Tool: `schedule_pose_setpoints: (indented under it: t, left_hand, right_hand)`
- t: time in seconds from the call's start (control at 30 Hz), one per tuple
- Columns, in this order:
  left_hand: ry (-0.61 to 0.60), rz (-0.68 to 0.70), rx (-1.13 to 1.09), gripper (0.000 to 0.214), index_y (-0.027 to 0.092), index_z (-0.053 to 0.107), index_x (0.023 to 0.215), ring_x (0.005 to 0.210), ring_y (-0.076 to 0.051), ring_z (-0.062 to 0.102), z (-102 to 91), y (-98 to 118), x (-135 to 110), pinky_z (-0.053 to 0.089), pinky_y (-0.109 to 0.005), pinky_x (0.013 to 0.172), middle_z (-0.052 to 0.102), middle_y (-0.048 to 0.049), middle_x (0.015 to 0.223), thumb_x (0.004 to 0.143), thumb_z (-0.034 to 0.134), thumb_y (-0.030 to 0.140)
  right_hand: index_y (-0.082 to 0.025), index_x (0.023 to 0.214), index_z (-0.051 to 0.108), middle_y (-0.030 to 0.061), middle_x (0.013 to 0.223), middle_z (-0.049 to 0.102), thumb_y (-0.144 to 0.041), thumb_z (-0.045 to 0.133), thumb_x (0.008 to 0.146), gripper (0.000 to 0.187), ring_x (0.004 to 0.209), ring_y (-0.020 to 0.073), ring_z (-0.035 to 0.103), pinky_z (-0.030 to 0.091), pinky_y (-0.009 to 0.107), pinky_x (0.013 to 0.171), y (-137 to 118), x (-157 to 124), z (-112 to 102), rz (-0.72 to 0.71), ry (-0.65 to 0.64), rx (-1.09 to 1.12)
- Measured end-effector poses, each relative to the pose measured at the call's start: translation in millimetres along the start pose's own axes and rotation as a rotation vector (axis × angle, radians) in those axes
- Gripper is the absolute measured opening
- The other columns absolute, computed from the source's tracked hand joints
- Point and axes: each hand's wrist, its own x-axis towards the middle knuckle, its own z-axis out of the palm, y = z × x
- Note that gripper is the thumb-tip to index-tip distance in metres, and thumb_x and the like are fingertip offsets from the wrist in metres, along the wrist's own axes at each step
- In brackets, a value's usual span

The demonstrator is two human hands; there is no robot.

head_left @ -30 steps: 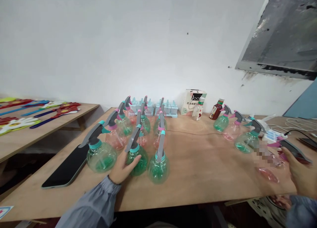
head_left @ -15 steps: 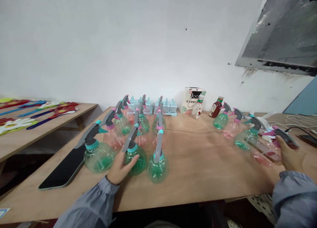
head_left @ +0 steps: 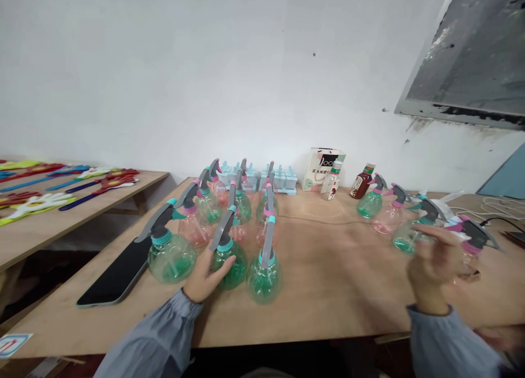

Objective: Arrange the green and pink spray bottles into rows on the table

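Observation:
My left hand (head_left: 207,273) is around the left side of a green spray bottle (head_left: 234,271), its thumb across the front and its other fingers hidden behind. To the right of it stands another green spray bottle (head_left: 263,282), and to the left a clear green one (head_left: 170,260) with a turquoise collar. Pink and green spray bottles stand in rows behind. My right hand (head_left: 435,260) is raised and smeared by motion, in front of a row of spray bottles on the right. Nearest to it are a green bottle (head_left: 404,236) and a pink-collared one (head_left: 471,252), partly covered by the hand.
A black phone (head_left: 117,277) lies at the left. Light-blue ice-pop moulds (head_left: 283,180), a box (head_left: 315,173), a small clear bottle (head_left: 333,181) and a brown bottle (head_left: 362,182) stand by the wall. White cables (head_left: 498,205) lie at the right. Colourful hand-shaped toys (head_left: 98,186) cover another table.
My right hand has let go of the pink spray bottle at the right and moved left, away from it. The left hand keeps its hold. The view has shifted slightly.

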Motion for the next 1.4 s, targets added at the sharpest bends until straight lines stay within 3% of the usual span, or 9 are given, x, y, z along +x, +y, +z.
schedule_pose_setpoints:
  t: [0.13, 0.2, 0.3, 0.43, 0.6, 0.8, 0.97, 1.17, 1.4]
  left_hand:
    - [-0.005, 0.027, -0.001, 0.058, 0.017, 0.067, 0.134, 0.127, -0.035, 0.071, -0.8, 3.3, 0.8, 0.053, -0.053, 0.116, 0.078, -0.015, 0.126, 0.095, 0.065, 0.06]
    - [-0.01, 0.045, -0.001, 0.059, 0.018, 0.065, 0.138, 0.126, -0.035, 0.071, -1.3, 5.4, 1.4, 0.054, -0.052, 0.115, 0.077, -0.0149, 0.13, 0.096, 0.064, 0.059]
    - [-0.011, 0.061, 0.011, 0.059, 0.017, 0.063, 0.141, 0.128, -0.034, 0.071, -1.9, 7.0, 1.8, 0.054, -0.051, 0.115, 0.076, -0.0153, 0.133, 0.097, 0.064, 0.058]
    - [-0.014, 0.063, 0.024, 0.057, 0.018, 0.063, 0.14, 0.13, -0.035, 0.07, -1.8, 5.9, 0.8, 0.054, -0.052, 0.115, 0.075, -0.0155, 0.135, 0.097, 0.065, 0.056]
    - [-0.01, 0.066, 0.016, 0.054, 0.018, 0.065, 0.137, 0.129, -0.034, 0.07, -1.4, 5.7, 0.2, 0.054, -0.052, 0.115, 0.075, -0.0156, 0.134, 0.097, 0.065, 0.055]
    - [-0.014, 0.046, 0.007, 0.055, 0.019, 0.066, 0.136, 0.123, -0.034, 0.073, -2.1, 8.4, 1.4, 0.057, -0.051, 0.11, 0.077, -0.0138, 0.128, 0.095, 0.066, 0.057]
    - [-0.03, 0.036, -0.001, 0.055, 0.019, 0.066, 0.135, 0.121, -0.033, 0.073, -2.6, 8.9, 1.4, 0.058, -0.049, 0.109, 0.078, -0.0139, 0.126, 0.096, 0.065, 0.057]
    - [-0.023, 0.036, -0.009, 0.055, 0.019, 0.066, 0.135, 0.121, -0.034, 0.073, -2.4, 9.1, 1.5, 0.057, -0.051, 0.11, 0.078, -0.0139, 0.126, 0.096, 0.066, 0.057]
    - [-0.018, 0.023, -0.015, 0.056, 0.02, 0.066, 0.136, 0.123, -0.034, 0.072, -2.1, 10.4, 1.8, 0.056, -0.051, 0.112, 0.077, -0.0142, 0.129, 0.095, 0.066, 0.058]
  right_hand:
    - [-0.028, 0.125, 0.07, 0.0116, 0.119, 0.076, -0.06, 0.074, 0.092, 0.046, 0.113, 0.0308, 0.072, 0.058, 0.052, 0.103, -57.2, -54.7, 66.0, -0.052, -0.6, 0.371]
    - [-0.03, 0.149, 0.053, 0.014, 0.141, 0.067, -0.066, 0.085, 0.081, 0.083, 0.13, 0.0333, 0.066, 0.053, 0.055, 0.113, -87.8, -78.7, 96.3, -0.031, -0.783, 0.555]
    - [-0.033, 0.162, 0.03, 0.0167, 0.163, 0.047, -0.065, 0.092, 0.073, 0.113, 0.151, 0.0348, 0.05, 0.045, 0.059, 0.123, -120.8, -103.8, 128.9, 0.032, -0.993, 0.683]
    - [-0.036, 0.165, 0.021, 0.0169, 0.169, 0.037, -0.057, 0.092, 0.077, 0.114, 0.156, 0.0341, 0.043, 0.043, 0.061, 0.125, -135.8, -121.3, 145.6, 0.143, -1.167, 0.722]
    - [-0.033, 0.158, 0.042, 0.0124, 0.159, 0.053, -0.047, 0.09, 0.079, 0.094, 0.149, 0.0331, 0.051, 0.045, 0.058, 0.124, -126.6, -127.3, 149.7, 0.177, -1.053, 0.722]
    - [-0.031, 0.117, 0.075, 0.0026, 0.107, 0.081, -0.044, 0.077, 0.08, 0.04, 0.117, 0.0311, 0.074, 0.06, 0.051, 0.105, -89.8, -76.3, 151.9, 0.557, -0.789, 0.817]
    - [-0.029, 0.102, 0.075, 0.0045, 0.097, 0.082, -0.038, 0.075, 0.068, 0.035, 0.106, 0.032, 0.078, 0.064, 0.052, 0.096, -72.7, -36.4, 151.0, 0.722, -0.69, 0.983]
    - [-0.026, 0.069, 0.067, -0.0022, 0.059, 0.069, -0.045, 0.08, 0.07, 0.023, 0.06, 0.0179, 0.069, 0.063, 0.031, 0.067, -70.1, -39.9, 149.6, 0.822, -0.403, 0.992]
    - [-0.025, 0.074, 0.072, 0.0004, 0.067, 0.075, -0.059, 0.084, 0.069, 0.036, 0.064, 0.0191, 0.072, 0.063, 0.031, 0.067, -73.3, -41.6, 148.4, 0.833, -0.482, 0.999]
